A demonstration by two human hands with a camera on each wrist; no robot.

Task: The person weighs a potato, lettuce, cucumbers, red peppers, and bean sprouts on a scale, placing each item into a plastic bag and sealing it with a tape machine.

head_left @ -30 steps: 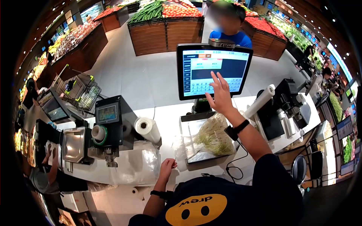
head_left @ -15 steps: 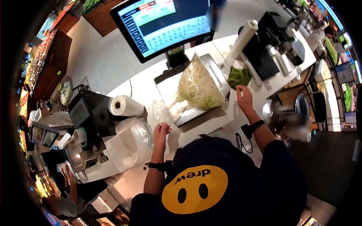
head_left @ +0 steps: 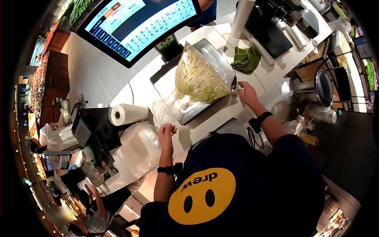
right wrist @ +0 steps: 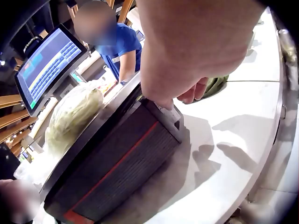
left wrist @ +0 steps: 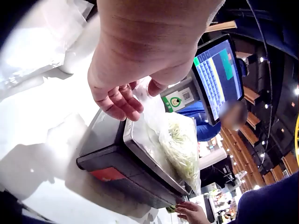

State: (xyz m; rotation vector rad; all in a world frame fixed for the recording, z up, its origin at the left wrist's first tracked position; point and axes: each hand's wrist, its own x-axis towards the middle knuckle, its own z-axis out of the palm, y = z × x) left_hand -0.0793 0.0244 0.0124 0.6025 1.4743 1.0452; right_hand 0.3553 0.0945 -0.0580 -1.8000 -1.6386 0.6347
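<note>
A clear plastic bag of bean sprouts [head_left: 199,77] lies on the scale's metal platform [head_left: 215,53]. My left hand [head_left: 167,136] hovers at the front left, its loosely curled fingers close by the bag's gathered plastic end [head_left: 166,112]. In the left wrist view those fingers [left wrist: 122,103] overlap the scale's near corner, with the thumb apart from them. My right hand [head_left: 249,96] is at the scale's right end. Its fingers reach the black housing [right wrist: 126,154] in the right wrist view, beside a small whitish strip [right wrist: 172,113]; the palm side is hidden.
A touchscreen monitor [head_left: 144,25] stands behind the scale. Right of it lie a green cloth [head_left: 246,58] and an upright plastic roll [head_left: 242,17]. To the left are a bag roll [head_left: 130,114], flat plastic bags [head_left: 138,148] and another weighing machine [head_left: 94,130]. A person in blue [right wrist: 127,51] stands across the counter.
My right hand came down from the touchscreen to the scale's right end. The left hand stayed near the front of the scale. The head view tilted down and turned.
</note>
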